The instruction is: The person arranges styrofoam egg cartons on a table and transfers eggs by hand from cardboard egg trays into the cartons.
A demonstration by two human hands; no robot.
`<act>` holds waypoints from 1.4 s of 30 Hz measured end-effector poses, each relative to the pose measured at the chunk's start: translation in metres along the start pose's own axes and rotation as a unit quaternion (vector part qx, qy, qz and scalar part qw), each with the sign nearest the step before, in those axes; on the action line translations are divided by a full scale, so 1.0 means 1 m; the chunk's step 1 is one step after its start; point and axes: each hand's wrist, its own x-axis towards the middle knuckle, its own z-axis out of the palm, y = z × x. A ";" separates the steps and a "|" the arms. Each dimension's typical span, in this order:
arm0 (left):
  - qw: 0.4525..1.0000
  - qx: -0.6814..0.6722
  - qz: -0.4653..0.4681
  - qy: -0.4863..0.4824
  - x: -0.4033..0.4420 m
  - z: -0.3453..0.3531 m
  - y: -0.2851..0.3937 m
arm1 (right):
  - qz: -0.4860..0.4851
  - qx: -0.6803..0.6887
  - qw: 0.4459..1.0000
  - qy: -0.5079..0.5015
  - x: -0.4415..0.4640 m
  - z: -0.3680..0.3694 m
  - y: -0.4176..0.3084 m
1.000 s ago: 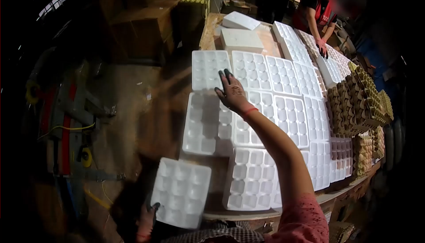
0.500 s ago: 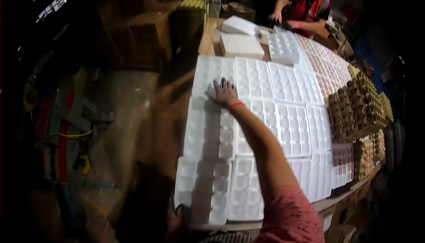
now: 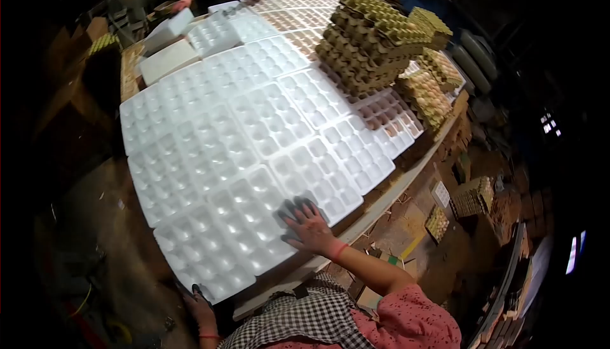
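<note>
White foam trays with rows of rounded hollows [image 3: 273, 117] lie edge to edge across the big table. My right hand [image 3: 309, 227] rests on a near tray, its fingers spread and dark at the tips, with a red band round the wrist. At the near left corner of the trays is my left hand [image 3: 201, 311]; one dark fingertip shows by the edge, and its other fingers are hidden. Brownish-pink eggs [image 3: 305, 38] fill the trays towards the far right.
A tall stack of pulp egg trays [image 3: 368, 47] stands on the right side. White foam blocks [image 3: 168, 63] lie at the far left. Behind them, a co-worker's hands [image 3: 184, 3] touch a foam block. More egg trays [image 3: 473, 196] stand on the floor at right.
The view has swung right and down. My right hand has moved from the far left trays to the near edge. My left hand stays by the near left corner.
</note>
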 end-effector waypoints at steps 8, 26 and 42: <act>0.957 0.262 0.093 0.084 -0.001 -0.034 0.099 | 0.089 -0.041 0.984 0.146 -0.048 -0.058 0.095; 0.950 0.041 0.298 0.084 -0.079 0.074 0.279 | 0.049 0.017 0.975 0.214 -0.051 -0.124 0.322; 0.827 -0.163 0.506 -0.182 -0.184 0.412 0.702 | 0.023 -0.072 0.997 0.033 -0.090 -0.255 0.645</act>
